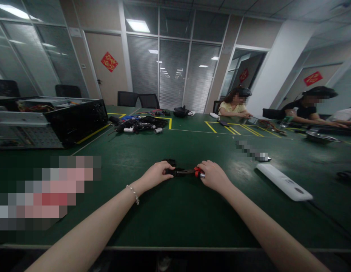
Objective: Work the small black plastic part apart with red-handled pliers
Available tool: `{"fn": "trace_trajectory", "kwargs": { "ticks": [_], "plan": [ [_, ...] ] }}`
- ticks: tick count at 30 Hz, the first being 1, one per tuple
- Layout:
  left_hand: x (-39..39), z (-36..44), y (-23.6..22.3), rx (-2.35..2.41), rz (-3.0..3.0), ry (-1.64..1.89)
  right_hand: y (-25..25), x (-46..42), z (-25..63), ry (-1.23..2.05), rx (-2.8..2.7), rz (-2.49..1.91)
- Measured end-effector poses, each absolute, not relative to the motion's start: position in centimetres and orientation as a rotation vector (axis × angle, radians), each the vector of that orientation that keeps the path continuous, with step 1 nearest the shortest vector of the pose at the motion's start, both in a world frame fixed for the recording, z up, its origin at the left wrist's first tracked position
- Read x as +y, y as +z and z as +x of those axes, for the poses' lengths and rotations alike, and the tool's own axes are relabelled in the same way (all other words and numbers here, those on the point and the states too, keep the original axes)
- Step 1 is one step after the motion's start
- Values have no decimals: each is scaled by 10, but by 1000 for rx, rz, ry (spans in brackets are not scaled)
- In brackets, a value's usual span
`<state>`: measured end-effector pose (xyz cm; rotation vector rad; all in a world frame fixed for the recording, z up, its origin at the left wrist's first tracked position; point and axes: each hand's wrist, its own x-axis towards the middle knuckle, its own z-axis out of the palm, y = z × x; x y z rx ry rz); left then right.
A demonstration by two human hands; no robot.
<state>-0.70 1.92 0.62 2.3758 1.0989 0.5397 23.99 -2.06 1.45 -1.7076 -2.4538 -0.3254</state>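
Note:
Pliers (188, 172) with red handles lie in the grip of my right hand (214, 175), fingers wrapped round them. Their dark jaws point left and reach a small black piece (170, 173) pinched in my left hand (157, 172). I cannot make out what kind of piece it is, nor whether the jaws bite on it. Just behind my left fingers, another dark item (170, 161) rests on the green table (175, 219).
An opened computer case (82, 122) stands at left. Beyond my hands sits a heap of black parts and cables (138, 124). A white power strip (284, 182) with a cord lies at right, below a blurred-out object (251, 150). Two people (234, 104) sit at the far right.

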Motion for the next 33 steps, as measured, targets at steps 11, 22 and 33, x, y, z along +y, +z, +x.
{"fn": "trace_trajectory", "kwargs": {
  "ticks": [11, 22, 33],
  "plan": [
    [18, -8, 6, 1100, 2372, 542, 21, -24, 237, -476, -2467, -1668],
    [23, -8, 1, 1079, 2397, 555, 13, -19, 241, -351, -2459, -1693],
    [23, -7, 1, 1086, 2397, 558, 19, -24, 238, -523, -2458, -1641]
  ]
}}
